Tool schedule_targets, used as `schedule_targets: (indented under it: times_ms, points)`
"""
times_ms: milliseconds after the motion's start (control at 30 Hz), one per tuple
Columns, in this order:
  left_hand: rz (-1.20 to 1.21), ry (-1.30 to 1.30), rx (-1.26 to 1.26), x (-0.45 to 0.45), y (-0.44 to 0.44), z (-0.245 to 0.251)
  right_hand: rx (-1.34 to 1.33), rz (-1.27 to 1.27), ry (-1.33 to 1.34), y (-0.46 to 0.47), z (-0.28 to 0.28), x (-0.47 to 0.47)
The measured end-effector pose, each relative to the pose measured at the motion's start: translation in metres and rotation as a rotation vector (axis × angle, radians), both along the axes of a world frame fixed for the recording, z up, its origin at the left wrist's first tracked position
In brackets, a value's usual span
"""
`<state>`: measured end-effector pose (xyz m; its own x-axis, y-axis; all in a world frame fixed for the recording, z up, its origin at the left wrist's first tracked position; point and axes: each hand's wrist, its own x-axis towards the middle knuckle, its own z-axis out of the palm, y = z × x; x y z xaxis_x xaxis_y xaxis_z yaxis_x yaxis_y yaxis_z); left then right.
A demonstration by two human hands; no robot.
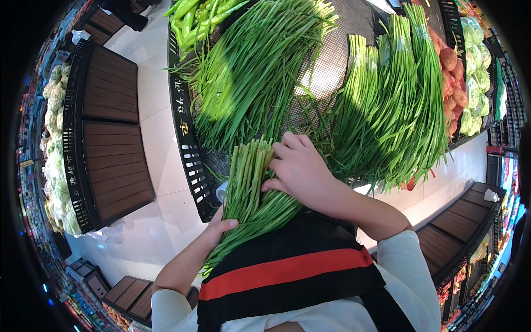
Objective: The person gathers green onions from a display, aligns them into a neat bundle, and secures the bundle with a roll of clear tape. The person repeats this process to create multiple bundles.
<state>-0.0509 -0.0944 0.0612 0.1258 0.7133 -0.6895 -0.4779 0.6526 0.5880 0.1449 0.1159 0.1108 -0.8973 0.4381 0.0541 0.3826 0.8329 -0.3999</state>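
Observation:
A bunch of garlic chives [249,186] is held against my apron, stem ends pointing away from me. From the left, my left hand [222,224] wraps around its lower part, thumb on top. My right hand [296,166] has its fingers bent on the right side of the stems near their cut ends. A white roll [222,191], perhaps tape, shows partly behind the bunch. Beyond my hands, a large loose heap of garlic chives [257,70] lies on the display stand. Several bundles [394,95], bound with clear tape near their stems, lie at the right.
The stand has a black slotted plastic edge [193,166]. Green peppers [195,20] lie at far left, and potatoes in red netting [452,79] and wrapped cabbages [477,74] at right. Brown slatted stands [114,157] flank the tiled floor [161,137].

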Motion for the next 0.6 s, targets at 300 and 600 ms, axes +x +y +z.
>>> schedule_targets:
  times_ms: [300,600]
  points:
    - [0.008,-0.074,0.036,-0.005,-0.003,-0.002,-0.231,-0.081,0.158,0.0,-0.009,0.002]
    - [-0.026,-0.056,0.022,-0.007,-0.004,-0.008,-0.466,-0.209,0.238,0.002,-0.012,0.008]
